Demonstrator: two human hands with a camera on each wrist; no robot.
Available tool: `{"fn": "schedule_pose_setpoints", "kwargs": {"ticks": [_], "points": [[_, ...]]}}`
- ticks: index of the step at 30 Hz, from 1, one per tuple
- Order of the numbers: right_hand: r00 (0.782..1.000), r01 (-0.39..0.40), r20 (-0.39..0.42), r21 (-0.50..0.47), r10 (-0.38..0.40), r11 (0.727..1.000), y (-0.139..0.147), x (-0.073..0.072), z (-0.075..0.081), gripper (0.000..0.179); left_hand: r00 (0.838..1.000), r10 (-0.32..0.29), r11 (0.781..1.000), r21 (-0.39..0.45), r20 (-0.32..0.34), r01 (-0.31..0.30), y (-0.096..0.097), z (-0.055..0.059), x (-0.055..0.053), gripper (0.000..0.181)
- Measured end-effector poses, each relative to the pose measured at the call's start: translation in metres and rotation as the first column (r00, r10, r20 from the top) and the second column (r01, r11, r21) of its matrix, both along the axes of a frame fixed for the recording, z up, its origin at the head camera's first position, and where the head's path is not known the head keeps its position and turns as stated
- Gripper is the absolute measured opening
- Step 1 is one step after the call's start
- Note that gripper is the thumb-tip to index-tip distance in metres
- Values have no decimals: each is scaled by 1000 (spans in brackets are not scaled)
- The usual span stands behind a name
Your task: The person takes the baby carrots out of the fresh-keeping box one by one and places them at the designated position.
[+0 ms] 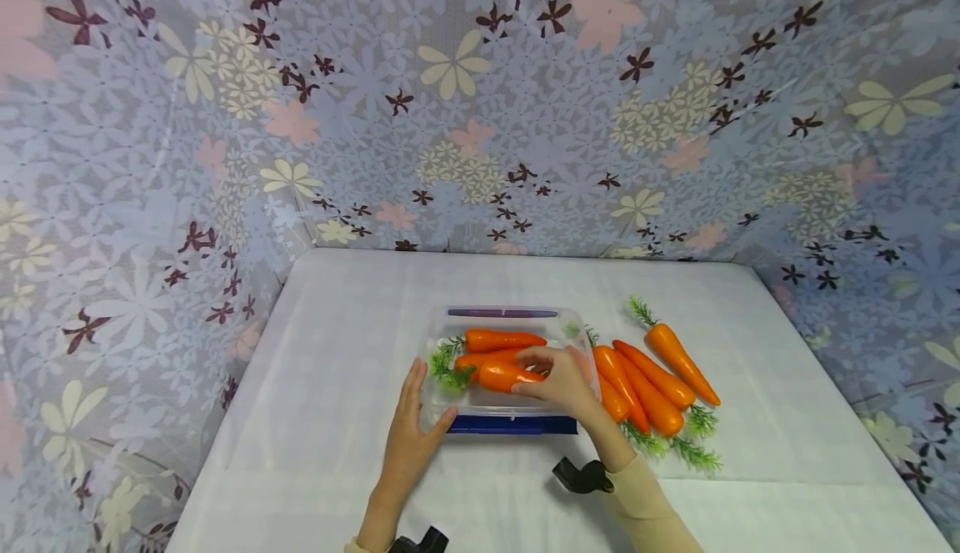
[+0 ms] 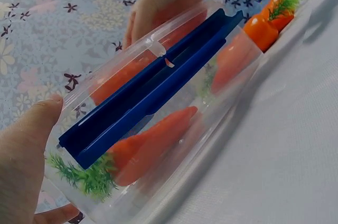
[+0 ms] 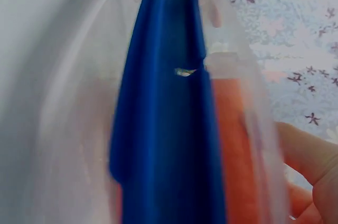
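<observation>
A clear plastic container (image 1: 480,410) stands on the white table, with a blue latch flap (image 1: 513,425) hanging at its front. My right hand (image 1: 561,382) reaches inside and pinches an orange toy carrot (image 1: 498,376) by its narrow end, green top pointing left. Beneath and behind it lie other carrots, among them one (image 1: 504,339) near the back wall. With fingers straight, my left hand (image 1: 411,432) rests along the container's left side, thumb at the front corner. Through the front wall in the left wrist view, a lower carrot (image 2: 153,142) shows.
Right of the container several more carrots (image 1: 652,399) lie in a group, their green tops (image 1: 697,453) toward the front. One carrot (image 1: 678,359) lies at the group's far right, top toward the back. Flowered fabric (image 1: 480,119) surrounds the table's back and sides.
</observation>
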State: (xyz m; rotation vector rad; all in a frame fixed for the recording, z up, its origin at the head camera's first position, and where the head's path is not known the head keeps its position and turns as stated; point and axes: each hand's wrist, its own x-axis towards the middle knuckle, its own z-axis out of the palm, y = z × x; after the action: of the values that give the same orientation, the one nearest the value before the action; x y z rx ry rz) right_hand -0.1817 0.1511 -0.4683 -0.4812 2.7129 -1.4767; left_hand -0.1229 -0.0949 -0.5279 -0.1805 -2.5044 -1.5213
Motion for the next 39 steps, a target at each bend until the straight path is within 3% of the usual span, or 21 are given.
{"fn": "schedule_pose_setpoints", "kwargs": {"ticks": [11, 14, 20, 27, 33, 39], "points": [[991, 136, 29, -174, -133, 975, 11, 7, 30, 40, 1000, -2, 1000, 9, 19, 1, 1, 0, 1, 78], [981, 188, 83, -192, -175, 963, 16, 8, 36, 40, 1000, -2, 1000, 10, 22, 1, 2, 0, 1, 78], [965, 261, 51, -189, -256, 947, 28, 10, 44, 38, 1000, 4, 1000, 1, 9, -4, 2, -1, 1, 78], [928, 369, 31, -188, -370, 910, 53, 10, 45, 38, 1000, 16, 1000, -15, 6, -16, 1, -2, 0, 78], [869, 494, 44, -146, -494, 857, 77, 10, 45, 40, 1000, 10, 1000, -16, 14, -10, 0, -1, 0, 78], [822, 566, 36, -159, -568, 809, 100, 11, 40, 40, 1000, 8, 1000, 1, 23, -8, 1, 1, 1, 78]]}}
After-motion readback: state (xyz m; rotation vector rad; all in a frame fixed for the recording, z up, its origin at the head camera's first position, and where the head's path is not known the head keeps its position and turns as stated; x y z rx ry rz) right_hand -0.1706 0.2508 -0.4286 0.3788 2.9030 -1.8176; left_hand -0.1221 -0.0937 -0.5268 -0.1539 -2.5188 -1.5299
